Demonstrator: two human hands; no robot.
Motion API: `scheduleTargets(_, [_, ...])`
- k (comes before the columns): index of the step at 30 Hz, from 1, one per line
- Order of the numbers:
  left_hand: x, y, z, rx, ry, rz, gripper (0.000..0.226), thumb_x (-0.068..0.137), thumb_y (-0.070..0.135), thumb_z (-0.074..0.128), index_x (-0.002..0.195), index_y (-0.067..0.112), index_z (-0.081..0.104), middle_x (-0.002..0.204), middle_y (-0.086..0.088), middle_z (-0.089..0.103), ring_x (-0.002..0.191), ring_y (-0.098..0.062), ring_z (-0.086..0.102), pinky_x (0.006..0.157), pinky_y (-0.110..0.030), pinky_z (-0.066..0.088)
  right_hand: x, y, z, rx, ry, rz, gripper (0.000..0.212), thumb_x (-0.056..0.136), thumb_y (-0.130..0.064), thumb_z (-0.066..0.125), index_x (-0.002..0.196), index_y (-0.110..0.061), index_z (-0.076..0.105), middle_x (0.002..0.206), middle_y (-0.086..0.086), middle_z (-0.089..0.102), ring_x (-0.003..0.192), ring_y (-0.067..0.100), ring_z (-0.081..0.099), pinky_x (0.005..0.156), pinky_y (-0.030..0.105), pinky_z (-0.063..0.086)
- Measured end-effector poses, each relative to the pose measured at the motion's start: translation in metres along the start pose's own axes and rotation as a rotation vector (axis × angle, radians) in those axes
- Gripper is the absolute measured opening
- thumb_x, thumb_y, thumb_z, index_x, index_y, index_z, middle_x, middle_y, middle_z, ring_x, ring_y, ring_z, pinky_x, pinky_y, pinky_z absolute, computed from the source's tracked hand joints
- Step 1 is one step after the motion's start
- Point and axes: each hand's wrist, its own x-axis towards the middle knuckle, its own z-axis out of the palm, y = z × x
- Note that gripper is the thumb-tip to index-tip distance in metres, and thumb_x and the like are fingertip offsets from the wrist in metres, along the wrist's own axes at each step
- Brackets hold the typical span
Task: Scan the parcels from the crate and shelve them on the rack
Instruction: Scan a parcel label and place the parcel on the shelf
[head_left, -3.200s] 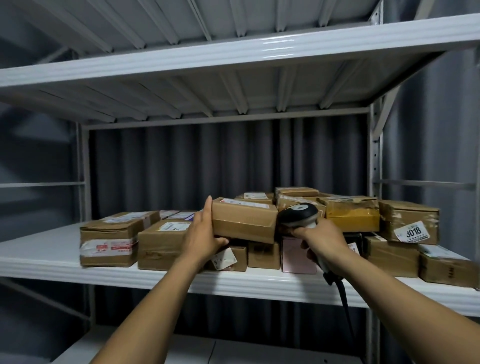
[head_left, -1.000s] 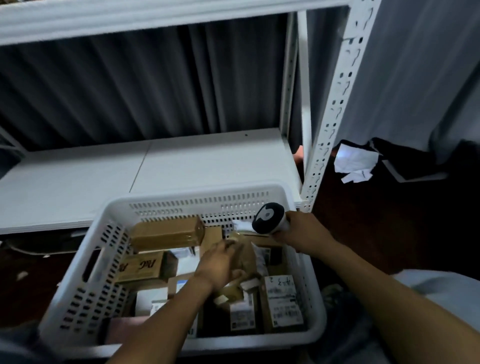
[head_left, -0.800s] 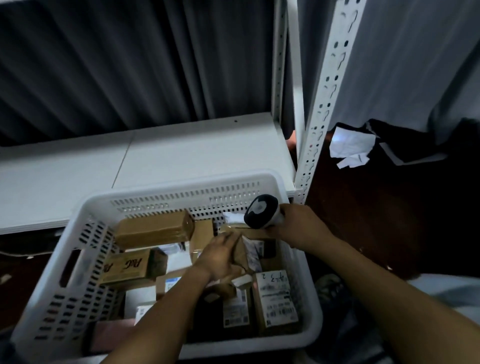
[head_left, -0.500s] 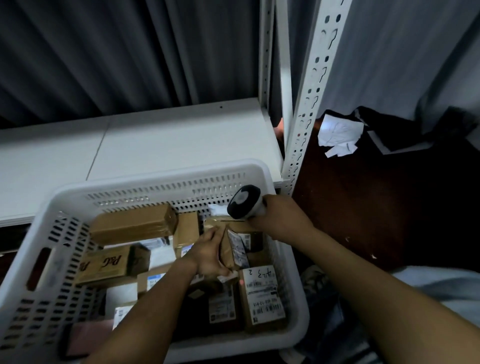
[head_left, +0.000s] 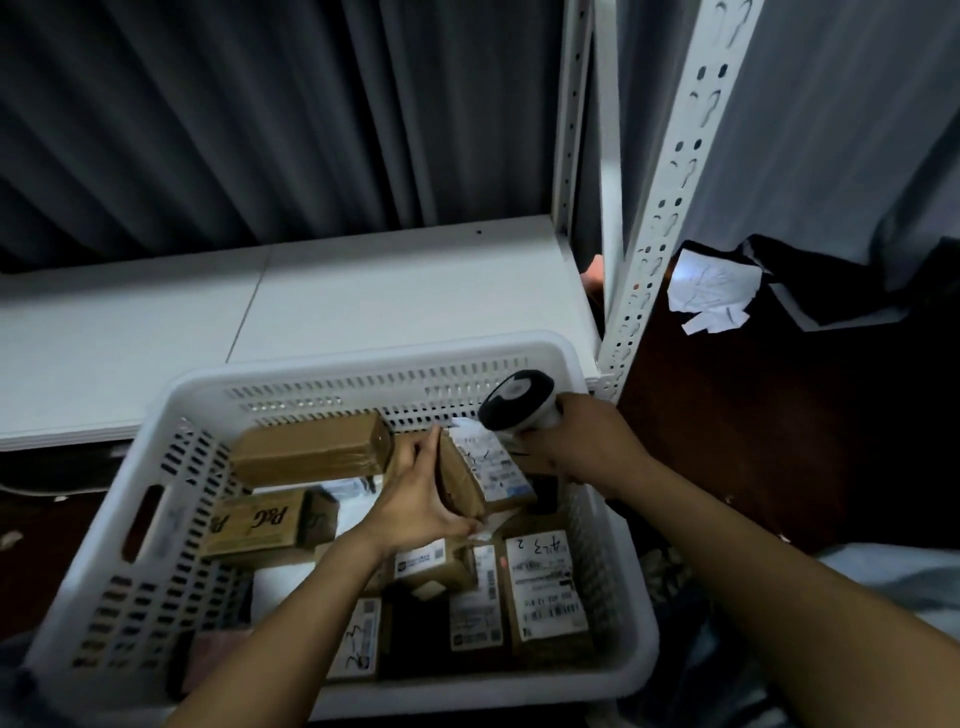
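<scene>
Dark curtains (head_left: 260, 130) hung behind the white shelf (head_left: 395, 291). At frame centre, over the crate (head_left: 363, 366), the left hand (head_left: 415, 501) gripped 1 tilted parcel (head_left: 470, 480), its long axis running toward the lower right and its label facing the scanner (head_left: 517, 401). The right hand (head_left: 584, 441) clutched the scanner just beside the parcel's upper end.

Small parcel storeroom, prob. a pickup depot. Signs: white slotted-steel rack (head_left: 670, 182) w/ flat shelf (head_left: 389, 291); perforated plastic crate (head_left: 363, 358) full of taped cardboard parcels (head_left: 545, 587) w/ barcode labels & handwritten nos.; handheld scanner (head_left: 519, 400); grey curtain (head_left: 234, 119) behind rack; paper scraps (head_left: 711, 286) on dark floor (head_left: 779, 441).
</scene>
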Motion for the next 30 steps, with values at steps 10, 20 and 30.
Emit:
scheduleTargets(10, [-0.069, 0.035, -0.044, -0.32, 0.202, 0.018, 0.145, 0.051, 0.048, 0.09, 0.152, 0.033, -0.012, 0.143, 0.034, 0.0, 0.137, 0.0, 0.018, 0.111, -0.018, 0.016, 0.004, -0.016, 0.01, 0.423, 0.041, 0.055, 0.033, 0.069, -0.039, 0.081, 0.092, -0.017, 0.073, 0.088, 0.003, 0.076, 0.088, 0.024, 0.071, 0.086, 0.052, 0.056])
scheduleTargets(20, [-0.092, 0.047, -0.056, -0.633, 0.025, 0.003, 0.099, 0.071, 0.048, 0.07, 0.135, 0.066, -0.005, 0.161, -0.001, 0.019, 0.141, -0.014, 0.034, 0.104, -0.016, 0.036, -0.001, -0.028, 0.016, 0.605, 0.044, -0.043, 0.02, 0.08, -0.014, 0.079, 0.099, -0.011, 0.074, 0.09, 0.002, 0.077, 0.089, 0.021, 0.073, 0.087, 0.043, 0.058])
scheduleTargets(30, [-0.088, 0.041, -0.064, -0.728, 0.11, -0.092, 0.065, 0.077, 0.065, 0.065, 0.126, 0.076, 0.025, 0.143, 0.025, 0.039, 0.122, -0.013, 0.052, 0.104, -0.045, 0.046, -0.002, -0.034, 0.017, 0.65, 0.001, -0.108, 0.015, 0.081, -0.007, 0.076, 0.092, -0.016, 0.071, 0.083, -0.007, 0.075, 0.075, 0.004, 0.072, 0.061, 0.014, 0.054])
